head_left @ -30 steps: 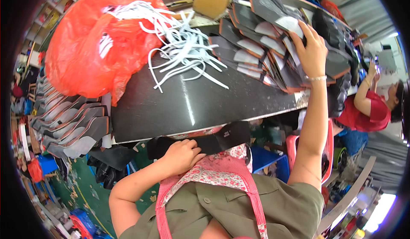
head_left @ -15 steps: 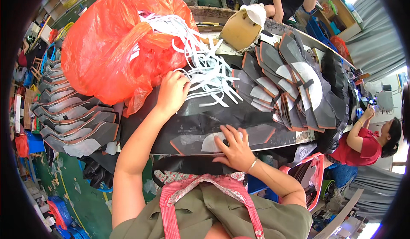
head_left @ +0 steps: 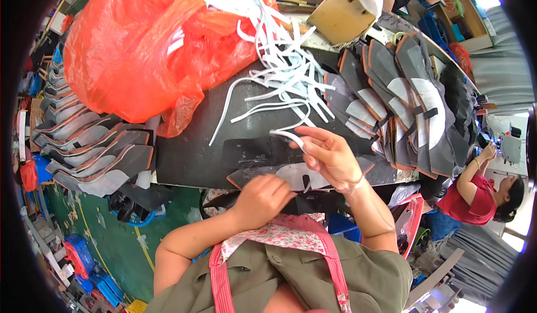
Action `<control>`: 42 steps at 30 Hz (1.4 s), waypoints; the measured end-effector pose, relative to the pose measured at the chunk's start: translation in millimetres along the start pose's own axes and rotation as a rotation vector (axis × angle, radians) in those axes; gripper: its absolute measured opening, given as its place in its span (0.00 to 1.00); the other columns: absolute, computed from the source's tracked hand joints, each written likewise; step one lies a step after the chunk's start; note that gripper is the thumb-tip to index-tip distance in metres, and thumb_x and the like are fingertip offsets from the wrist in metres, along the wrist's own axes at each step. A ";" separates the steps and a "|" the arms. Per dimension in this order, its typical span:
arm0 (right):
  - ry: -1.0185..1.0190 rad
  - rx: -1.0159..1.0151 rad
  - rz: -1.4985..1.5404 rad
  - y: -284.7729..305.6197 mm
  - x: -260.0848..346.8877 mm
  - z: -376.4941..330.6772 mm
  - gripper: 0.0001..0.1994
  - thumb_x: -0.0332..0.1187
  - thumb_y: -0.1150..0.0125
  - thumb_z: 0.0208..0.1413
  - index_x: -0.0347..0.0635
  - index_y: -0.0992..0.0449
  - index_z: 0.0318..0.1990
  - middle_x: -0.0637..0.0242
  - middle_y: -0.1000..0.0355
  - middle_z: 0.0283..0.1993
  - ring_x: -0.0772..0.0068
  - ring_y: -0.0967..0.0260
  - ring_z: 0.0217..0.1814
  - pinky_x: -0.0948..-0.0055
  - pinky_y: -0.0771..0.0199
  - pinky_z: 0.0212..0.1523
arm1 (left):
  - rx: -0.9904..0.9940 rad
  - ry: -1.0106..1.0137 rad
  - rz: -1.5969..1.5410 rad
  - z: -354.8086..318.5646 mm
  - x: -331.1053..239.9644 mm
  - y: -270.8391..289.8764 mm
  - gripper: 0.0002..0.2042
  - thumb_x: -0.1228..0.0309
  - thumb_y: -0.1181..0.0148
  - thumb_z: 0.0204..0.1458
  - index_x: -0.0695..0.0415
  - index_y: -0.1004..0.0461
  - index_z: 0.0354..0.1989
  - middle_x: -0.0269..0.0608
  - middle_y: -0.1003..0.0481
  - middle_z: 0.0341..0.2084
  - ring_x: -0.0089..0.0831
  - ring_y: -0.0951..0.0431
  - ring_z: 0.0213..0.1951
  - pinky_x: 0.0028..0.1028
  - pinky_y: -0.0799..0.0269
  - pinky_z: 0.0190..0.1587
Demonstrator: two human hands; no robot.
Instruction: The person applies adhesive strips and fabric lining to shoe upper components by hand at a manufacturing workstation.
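Observation:
My right hand is raised above the table's front edge, palm partly turned up. Between its thumb and forefinger it pinches one end of a narrow white strip, whose far part runs toward the pile. My left hand is closed at the near edge of a dark grey panel with a pale middle patch; its fingertips press there, partly hidden. The panel lies flat along the table's front edge. Beyond my hands, a tangled pile of white strips spills from a red plastic bag.
Overlapping stacks of similar panels stand at the left and at the right. A tan container sits behind the pile. A pink basket is beside the table. A person in red works at the far right.
My left hand has left the strips and come down to the panel's near edge. My right hand has risen off the panel and now holds a white strip.

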State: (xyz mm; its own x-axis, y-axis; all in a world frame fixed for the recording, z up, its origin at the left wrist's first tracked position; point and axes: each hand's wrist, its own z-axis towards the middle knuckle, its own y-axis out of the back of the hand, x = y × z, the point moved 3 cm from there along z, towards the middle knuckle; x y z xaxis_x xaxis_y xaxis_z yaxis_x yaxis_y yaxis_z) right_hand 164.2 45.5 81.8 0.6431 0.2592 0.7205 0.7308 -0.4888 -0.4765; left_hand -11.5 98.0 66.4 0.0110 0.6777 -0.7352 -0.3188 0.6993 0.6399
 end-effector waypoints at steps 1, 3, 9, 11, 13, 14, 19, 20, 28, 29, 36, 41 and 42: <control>-0.018 -0.013 -0.091 6.8 -1.8 -6.6 0.17 0.25 0.41 0.60 0.28 0.31 0.55 0.58 0.23 0.40 0.84 0.36 0.26 0.83 0.35 0.26 | -0.080 0.013 0.181 -6.7 3.6 5.5 0.11 0.72 0.35 0.46 0.62 0.25 0.36 0.44 0.25 0.35 0.43 0.24 0.38 0.37 0.28 0.40; -0.026 -0.063 -0.245 10.9 -5.2 -18.5 0.11 0.25 0.40 0.59 0.30 0.24 0.48 0.62 0.22 0.34 0.84 0.34 0.25 0.83 0.34 0.25 | -0.160 0.084 0.436 -27.1 13.3 6.8 0.17 0.71 0.33 0.41 0.64 0.24 0.41 0.45 0.27 0.44 0.45 0.29 0.48 0.41 0.30 0.47; 0.053 0.023 -0.801 -9.7 -31.8 -7.4 0.05 0.25 0.37 0.55 0.32 0.20 0.35 0.59 0.23 0.28 0.71 0.26 0.26 0.74 0.28 0.27 | -0.110 0.085 0.420 -47.5 28.1 -4.9 0.22 0.72 0.32 0.43 0.70 0.26 0.46 0.53 0.28 0.51 0.48 0.29 0.52 0.43 0.29 0.52; 0.238 0.011 -1.037 -15.4 -36.4 -2.3 0.04 0.24 0.36 0.50 0.33 0.20 0.32 0.53 0.24 0.27 0.55 0.26 0.26 0.66 0.27 0.29 | -0.127 0.087 0.391 -53.4 29.9 -7.8 0.22 0.72 0.32 0.42 0.70 0.26 0.46 0.54 0.29 0.51 0.49 0.28 0.52 0.43 0.28 0.53; 0.262 -0.011 -1.071 -17.6 -38.4 -2.6 0.04 0.24 0.37 0.49 0.33 0.20 0.32 0.53 0.24 0.27 0.54 0.26 0.26 0.66 0.28 0.29 | -0.146 0.084 0.362 -56.7 31.0 -8.7 0.21 0.73 0.31 0.42 0.70 0.27 0.45 0.56 0.29 0.51 0.50 0.27 0.52 0.43 0.28 0.53; 0.297 -0.039 -1.105 -18.4 -38.2 -3.1 0.04 0.24 0.37 0.49 0.33 0.20 0.32 0.53 0.24 0.27 0.54 0.26 0.26 0.66 0.28 0.28 | -0.160 0.073 0.354 -57.1 31.0 -7.8 0.21 0.73 0.31 0.42 0.70 0.26 0.45 0.56 0.28 0.50 0.50 0.27 0.52 0.43 0.27 0.53; 0.263 -0.062 -1.104 -18.4 -38.5 -3.6 0.04 0.24 0.37 0.49 0.33 0.20 0.32 0.53 0.24 0.27 0.54 0.25 0.26 0.66 0.28 0.28 | -0.211 0.060 0.316 -57.7 31.1 -6.8 0.21 0.74 0.30 0.41 0.70 0.27 0.44 0.56 0.27 0.48 0.50 0.26 0.52 0.42 0.25 0.52; 0.251 -0.064 -1.116 -19.0 -37.9 -3.6 0.04 0.23 0.37 0.49 0.32 0.20 0.32 0.53 0.24 0.27 0.54 0.25 0.26 0.66 0.28 0.28 | -0.203 0.055 0.326 -56.3 30.8 -5.8 0.21 0.74 0.31 0.42 0.70 0.27 0.45 0.56 0.27 0.48 0.50 0.26 0.52 0.42 0.25 0.52; 0.285 -0.149 -1.176 -14.4 -28.1 -17.1 0.06 0.25 0.34 0.49 0.35 0.21 0.35 0.55 0.24 0.28 0.60 0.25 0.25 0.68 0.27 0.26 | -0.134 0.068 0.392 -48.0 31.9 -6.1 0.24 0.66 0.33 0.46 0.67 0.27 0.50 0.51 0.26 0.50 0.45 0.27 0.52 0.40 0.28 0.50; 0.256 -0.215 -1.177 -11.2 -22.0 -24.1 0.07 0.26 0.33 0.49 0.36 0.21 0.37 0.56 0.24 0.29 0.62 0.25 0.25 0.69 0.28 0.25 | -0.129 0.087 0.401 -46.9 32.4 -5.2 0.25 0.63 0.34 0.47 0.66 0.27 0.51 0.49 0.26 0.50 0.44 0.28 0.51 0.40 0.29 0.49; 0.351 -0.386 -1.173 25.0 -4.2 -43.6 0.09 0.24 0.31 0.46 0.37 0.22 0.37 0.60 0.23 0.31 0.66 0.30 0.26 0.71 0.30 0.27 | -0.079 0.103 0.577 -48.8 34.0 -11.2 0.30 0.48 0.41 0.52 0.60 0.26 0.56 0.43 0.28 0.52 0.39 0.32 0.51 0.41 0.35 0.50; 0.395 -0.381 -1.260 30.2 -15.2 -36.5 0.09 0.23 0.32 0.45 0.36 0.24 0.34 0.59 0.26 0.30 0.62 0.31 0.25 0.68 0.31 0.27 | -0.034 0.118 0.584 -45.0 33.5 -13.0 0.31 0.45 0.40 0.50 0.54 0.26 0.57 0.40 0.31 0.51 0.39 0.34 0.51 0.41 0.37 0.50; 0.391 -0.388 -1.258 31.8 -17.6 -35.6 0.09 0.23 0.32 0.45 0.36 0.24 0.34 0.59 0.26 0.30 0.62 0.31 0.25 0.68 0.31 0.27 | -0.042 0.112 0.587 -41.5 32.1 -12.9 0.31 0.44 0.40 0.49 0.50 0.26 0.57 0.40 0.31 0.49 0.40 0.35 0.50 0.41 0.38 0.50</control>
State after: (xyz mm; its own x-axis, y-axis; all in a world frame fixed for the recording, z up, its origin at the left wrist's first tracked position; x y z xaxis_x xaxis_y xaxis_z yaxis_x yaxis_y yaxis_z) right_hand 168.0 -4.3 71.9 -0.5524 0.4785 0.6825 0.6161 -0.3171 0.7210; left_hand -46.4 101.3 25.3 -0.2774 0.9183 -0.2824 -0.2791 0.2043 0.9383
